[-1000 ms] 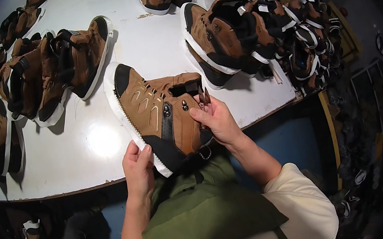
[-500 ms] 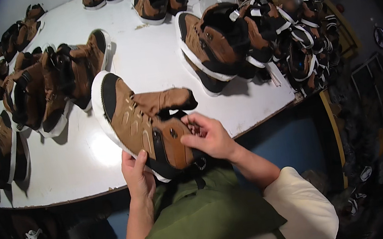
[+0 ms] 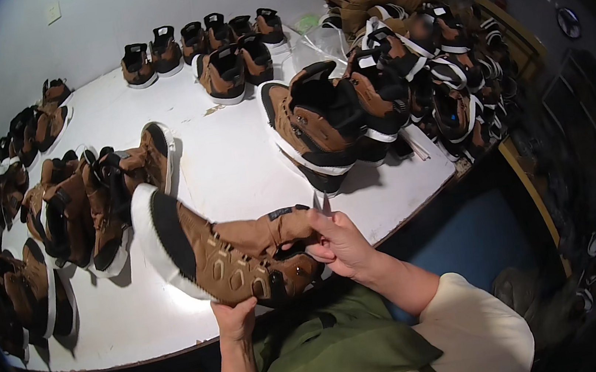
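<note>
A brown high-top shoe [image 3: 229,258] with a black toe edge and white sole is tilted over the table's near edge, its toe pointing up and left. My left hand [image 3: 235,318] grips it from below, thumb on the sole edge by the lacing. At the shoe's tongue [image 3: 274,232], my right hand [image 3: 346,245] is closed. Two pointed metal blades, apparently small thread snips [image 3: 322,202], stick up from its fingers. The snips' handles are hidden in the palm, and I cannot tell whether those fingers also pinch the tongue.
On the white table [image 3: 212,152], similar shoes [image 3: 88,204] stand in a cluster at left. More pairs [image 3: 224,72] line the back. Stacked shoes [image 3: 323,120] stand at right, beside a large heap of shoes [image 3: 452,78] and a clear plastic bag [image 3: 318,48].
The shoe has turned further onto its side, its toe swinging left. My right hand has shifted from the heel side up to the tongue, and the blades have come into sight.
</note>
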`<state>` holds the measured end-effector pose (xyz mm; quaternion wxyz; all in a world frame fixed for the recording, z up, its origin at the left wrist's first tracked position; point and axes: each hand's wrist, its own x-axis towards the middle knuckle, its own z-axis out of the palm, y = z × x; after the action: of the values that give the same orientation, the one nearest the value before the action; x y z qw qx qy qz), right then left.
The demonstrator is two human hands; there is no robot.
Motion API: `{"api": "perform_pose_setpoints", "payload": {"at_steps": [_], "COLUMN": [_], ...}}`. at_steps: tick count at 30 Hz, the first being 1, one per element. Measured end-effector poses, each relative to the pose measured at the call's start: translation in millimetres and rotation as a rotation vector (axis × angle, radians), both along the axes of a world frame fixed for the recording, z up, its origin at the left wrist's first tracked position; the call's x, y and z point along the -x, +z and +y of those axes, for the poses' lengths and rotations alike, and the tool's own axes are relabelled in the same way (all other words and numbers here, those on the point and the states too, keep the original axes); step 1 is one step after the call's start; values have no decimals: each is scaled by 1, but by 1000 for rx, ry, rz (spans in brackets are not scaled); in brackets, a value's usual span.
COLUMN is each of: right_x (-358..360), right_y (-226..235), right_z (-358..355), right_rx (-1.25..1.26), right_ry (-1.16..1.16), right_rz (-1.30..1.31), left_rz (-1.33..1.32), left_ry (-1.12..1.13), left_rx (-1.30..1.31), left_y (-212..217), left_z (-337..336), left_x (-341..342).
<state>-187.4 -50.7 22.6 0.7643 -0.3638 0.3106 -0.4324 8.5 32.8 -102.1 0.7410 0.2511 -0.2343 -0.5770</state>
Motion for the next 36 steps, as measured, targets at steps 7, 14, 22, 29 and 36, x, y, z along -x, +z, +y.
{"api": "perform_pose_setpoints", "payload": {"at_steps": [7, 14, 22, 29, 36], "right_x": [-8, -16, -36, -41, -47], "right_y": [-19, -19, -7, 1, -1], "right_z": [12, 20, 10, -1, -8], "right_rx": [172, 610, 986, 1093, 1136], "right_ry": [-63, -153, -24, 193, 313], "right_rz": [8, 336, 546, 630, 749], "left_rz": [27, -576, -1233, -1179, -1046], "left_ry": [-78, 798, 593, 614, 534], "left_rx": [-41, -255, 192, 119, 82], "left_y": [0, 27, 112, 99, 78], "left_z": [-5, 11, 5, 2, 3], "left_x": [-18, -22, -3, -1, -6]}}
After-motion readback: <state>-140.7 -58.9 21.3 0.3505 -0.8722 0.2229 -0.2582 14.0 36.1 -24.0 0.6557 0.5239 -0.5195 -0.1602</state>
